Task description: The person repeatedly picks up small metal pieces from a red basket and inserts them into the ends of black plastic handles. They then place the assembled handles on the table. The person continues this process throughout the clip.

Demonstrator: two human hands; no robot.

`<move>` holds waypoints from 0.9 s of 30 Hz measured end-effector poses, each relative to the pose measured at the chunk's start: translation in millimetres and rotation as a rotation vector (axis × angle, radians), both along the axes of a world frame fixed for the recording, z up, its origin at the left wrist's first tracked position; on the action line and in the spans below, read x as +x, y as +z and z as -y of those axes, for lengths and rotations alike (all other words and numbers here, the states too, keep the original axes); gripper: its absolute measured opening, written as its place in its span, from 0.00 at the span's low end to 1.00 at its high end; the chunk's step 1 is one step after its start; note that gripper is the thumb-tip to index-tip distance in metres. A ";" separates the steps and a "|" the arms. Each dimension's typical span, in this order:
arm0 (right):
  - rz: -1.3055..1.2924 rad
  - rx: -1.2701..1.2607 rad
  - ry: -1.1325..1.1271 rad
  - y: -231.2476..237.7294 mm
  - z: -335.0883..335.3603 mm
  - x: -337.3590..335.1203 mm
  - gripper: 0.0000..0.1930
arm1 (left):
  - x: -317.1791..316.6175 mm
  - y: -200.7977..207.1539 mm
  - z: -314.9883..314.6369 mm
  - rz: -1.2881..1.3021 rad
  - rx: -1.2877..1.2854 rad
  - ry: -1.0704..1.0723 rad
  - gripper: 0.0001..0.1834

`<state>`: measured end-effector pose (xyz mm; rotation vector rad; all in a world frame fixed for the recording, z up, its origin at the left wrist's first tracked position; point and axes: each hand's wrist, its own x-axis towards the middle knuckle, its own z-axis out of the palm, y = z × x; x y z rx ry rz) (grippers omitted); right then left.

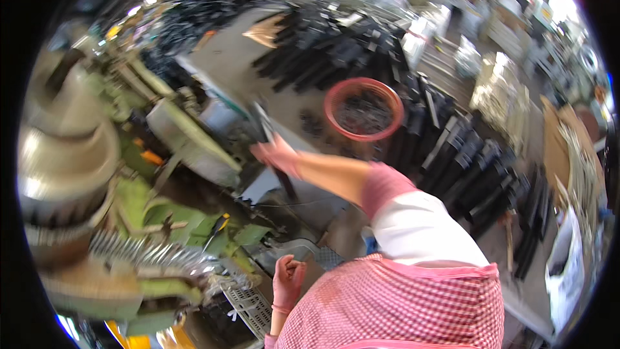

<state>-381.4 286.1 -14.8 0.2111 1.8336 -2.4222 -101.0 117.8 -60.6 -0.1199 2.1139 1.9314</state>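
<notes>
My right hand (276, 156), in a pink glove, reaches out left across the middle, beside the green machine (194, 139). Its fingers close round a long, narrow dark strip (261, 121) that sticks out above and below the hand; motion smears both. My left hand (288, 279), also gloved in pink, is lower down near my checked apron (400, 304). Its fingers are curled in, and nothing shows in them. A white slatted plastic crate (248, 307) lies just left of that hand.
A red plastic basket (333, 116) of small dark pieces stands beyond my right arm. Stacks of black bars (323, 39) spread behind and right of it. At the left rise a large round metal machine part (64, 161) and a coil spring (152, 252). A white bag (565, 271) is far right.
</notes>
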 end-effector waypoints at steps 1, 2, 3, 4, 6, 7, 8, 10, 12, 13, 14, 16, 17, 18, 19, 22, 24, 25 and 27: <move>-0.312 -0.188 -0.029 13.5 -22.4 -53.2 0.17 | -1.2 -0.6 -5.9 0.094 -0.016 -0.009 0.17; -0.550 0.065 -0.263 26.3 -39.9 -95.1 0.22 | -2.8 -1.8 -10.9 0.219 -0.088 0.011 0.16; -0.652 0.303 -0.423 31.1 -69.5 -116.7 0.23 | -5.2 -2.7 -17.3 0.124 -0.090 -0.042 0.16; -0.912 0.519 -0.589 33.9 -97.9 -126.4 0.25 | -9.3 -4.2 -23.5 0.103 0.046 -0.047 0.15; -0.694 0.917 -0.758 22.7 -182.8 -100.3 0.26 | -15.2 -5.2 -34.7 0.212 0.112 0.017 0.13; -0.567 1.144 -0.936 12.7 -231.8 -75.9 0.20 | -19.3 -5.8 -39.9 0.221 0.059 0.010 0.12; -0.290 1.325 -0.900 -1.4 -283.6 -47.7 0.16 | -22.4 -5.6 -44.0 0.228 0.007 0.014 0.12; 0.360 1.544 -0.814 -32.7 -379.0 -2.5 0.13 | -32.2 -7.6 -56.7 0.256 -0.001 0.035 0.11; 0.729 1.353 -0.800 -76.3 -446.7 27.9 0.21 | -43.7 -10.2 -75.3 0.322 0.061 0.044 0.11; 0.793 1.248 -0.742 -98.3 -471.2 34.5 0.26 | -52.0 -11.8 -86.8 0.349 0.016 0.013 0.11; 0.824 1.120 -0.646 -118.6 -491.2 36.7 0.29 | -62.9 -12.8 -98.6 0.271 -0.061 -0.088 0.10; 0.798 1.172 -0.549 -153.4 -518.5 35.0 0.26 | -85.1 -11.9 -124.9 0.264 -0.235 -0.263 0.09; 0.679 1.132 -0.543 -165.7 -529.2 39.1 0.25 | -96.7 -11.4 -141.0 0.070 -0.254 -0.309 0.08; 0.583 0.842 -0.567 -175.3 -534.2 41.4 0.18 | -107.8 -9.8 -156.8 -0.046 -0.292 -0.354 0.08; 0.416 0.442 -0.541 -180.1 -535.1 50.8 0.14 | -119.2 -6.9 -171.9 -0.082 -0.274 -0.368 0.07; 0.008 -0.010 -0.600 -171.8 -497.2 95.8 0.02 | -164.3 7.6 -214.4 0.059 -0.050 -0.416 0.06; -0.168 -0.094 -0.520 -151.6 -437.0 135.3 0.05 | -194.8 13.1 -252.8 -0.178 0.030 -0.449 0.08; -0.090 -0.088 -0.483 -139.6 -402.1 153.5 0.07 | -206.3 15.0 -273.5 -0.138 0.165 -0.353 0.10; -0.038 -0.121 -0.353 -119.4 -329.2 187.2 0.12 | -214.6 14.9 -310.0 -0.031 0.378 -0.202 0.15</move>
